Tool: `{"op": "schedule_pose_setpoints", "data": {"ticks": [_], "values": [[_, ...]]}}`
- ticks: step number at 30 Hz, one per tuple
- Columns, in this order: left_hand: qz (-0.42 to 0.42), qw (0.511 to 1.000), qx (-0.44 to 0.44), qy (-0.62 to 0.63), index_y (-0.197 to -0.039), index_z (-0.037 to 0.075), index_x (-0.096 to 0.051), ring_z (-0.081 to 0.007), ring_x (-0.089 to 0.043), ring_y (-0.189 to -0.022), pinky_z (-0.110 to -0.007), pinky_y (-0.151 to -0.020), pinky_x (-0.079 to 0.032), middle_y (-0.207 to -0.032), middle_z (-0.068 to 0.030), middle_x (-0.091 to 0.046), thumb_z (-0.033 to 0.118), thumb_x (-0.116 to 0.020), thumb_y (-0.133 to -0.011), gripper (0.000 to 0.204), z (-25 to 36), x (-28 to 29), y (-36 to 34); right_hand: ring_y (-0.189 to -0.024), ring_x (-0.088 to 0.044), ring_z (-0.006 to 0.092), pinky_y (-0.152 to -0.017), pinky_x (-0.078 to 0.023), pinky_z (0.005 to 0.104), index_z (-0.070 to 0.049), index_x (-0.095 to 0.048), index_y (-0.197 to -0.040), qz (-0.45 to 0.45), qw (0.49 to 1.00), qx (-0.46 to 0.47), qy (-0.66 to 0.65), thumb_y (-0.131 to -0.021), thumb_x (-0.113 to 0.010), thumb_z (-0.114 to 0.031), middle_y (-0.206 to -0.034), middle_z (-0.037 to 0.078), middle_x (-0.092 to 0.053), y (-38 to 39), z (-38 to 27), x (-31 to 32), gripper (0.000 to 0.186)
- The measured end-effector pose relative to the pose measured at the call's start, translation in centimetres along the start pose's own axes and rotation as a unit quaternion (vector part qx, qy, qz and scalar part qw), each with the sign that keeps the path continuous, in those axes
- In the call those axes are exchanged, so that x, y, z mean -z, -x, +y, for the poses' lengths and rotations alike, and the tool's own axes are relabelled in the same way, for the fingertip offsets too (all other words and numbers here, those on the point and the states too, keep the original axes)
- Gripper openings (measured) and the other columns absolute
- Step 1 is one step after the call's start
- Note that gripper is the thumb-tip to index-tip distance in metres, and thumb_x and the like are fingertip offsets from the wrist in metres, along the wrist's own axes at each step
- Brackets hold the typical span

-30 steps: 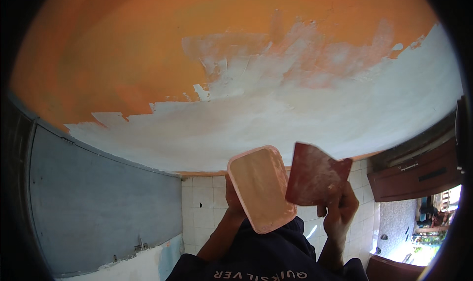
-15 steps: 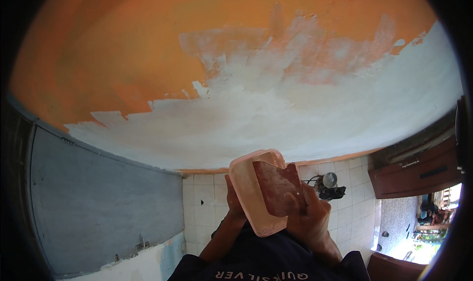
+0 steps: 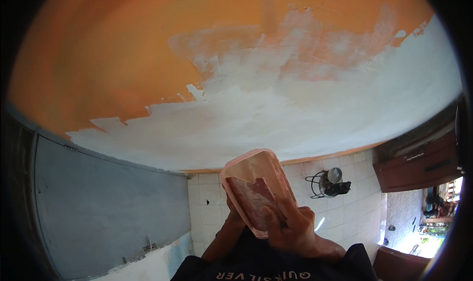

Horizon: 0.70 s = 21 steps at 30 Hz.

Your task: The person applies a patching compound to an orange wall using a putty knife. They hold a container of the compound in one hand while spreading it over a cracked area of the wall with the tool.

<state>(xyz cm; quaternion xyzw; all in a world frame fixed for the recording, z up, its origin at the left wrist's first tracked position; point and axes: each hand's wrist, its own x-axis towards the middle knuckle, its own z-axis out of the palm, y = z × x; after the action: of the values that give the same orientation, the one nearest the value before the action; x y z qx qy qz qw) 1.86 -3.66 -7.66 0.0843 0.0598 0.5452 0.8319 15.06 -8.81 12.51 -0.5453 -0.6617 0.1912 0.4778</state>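
In the lower middle, my left hand (image 3: 232, 207) grips a pink rectangular plastic tray (image 3: 261, 165) with a tan inside, its fingers mostly hidden behind it. My right hand (image 3: 289, 226) is closed on a flat, dark red scraper (image 3: 246, 198), smeared with pale material, which lies tilted within the tray over its left part. Beyond both hands spreads an orange wall (image 3: 123, 59), whose lower and right part carries an uneven coat of white (image 3: 345, 108).
A grey door (image 3: 108, 197) stands at left. A white tiled floor (image 3: 204, 182) runs below the wall; on it at right, a black wire stand (image 3: 318, 183) bears a metal bowl (image 3: 334, 174) and dark objects. At far right, an open brown door (image 3: 409, 172) shows a bright outdoor area.
My right hand has brought the scraper leftward and down into the tray from beside it. The tray has shifted slightly left. The stand on the floor has come into sight.
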Motion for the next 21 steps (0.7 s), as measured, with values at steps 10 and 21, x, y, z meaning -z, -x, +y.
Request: {"op": "schedule_pose_setpoints", "data": {"ticks": [10,21], "values": [[-0.001,1.0,-0.001,-0.001,-0.151,0.012,-0.037,-0.0309,-0.049,-0.132,-0.048,-0.109,-0.044,-0.145,-0.0123,-0.049,0.067,-0.029,-0.101,0.075,-0.1,-0.1,-0.2,-0.056,-0.071,0.0324,-0.045,-0.053,0.0347,0.005,-0.063,-0.105,-0.012,0.998,-0.016,-0.063,-0.085,-0.067,-0.003,-0.065,0.021,-0.065,-1.8,1.0,-1.5,0.021],[0.013,1.0,-0.023,-0.006,-0.151,0.013,-0.037,-0.0318,-0.049,-0.132,-0.049,-0.109,-0.044,-0.145,-0.0129,-0.049,0.068,-0.03,-0.1,0.075,0.4,1.8,-0.1,-0.055,-0.07,0.032,-0.047,-0.054,0.0357,0.004,-0.063,-0.102,-0.029,0.996,0.077,0.034,-0.086,-0.068,-0.004,-0.067,0.019,-0.066,-2.4,1.5,-2.0,0.02]]}}
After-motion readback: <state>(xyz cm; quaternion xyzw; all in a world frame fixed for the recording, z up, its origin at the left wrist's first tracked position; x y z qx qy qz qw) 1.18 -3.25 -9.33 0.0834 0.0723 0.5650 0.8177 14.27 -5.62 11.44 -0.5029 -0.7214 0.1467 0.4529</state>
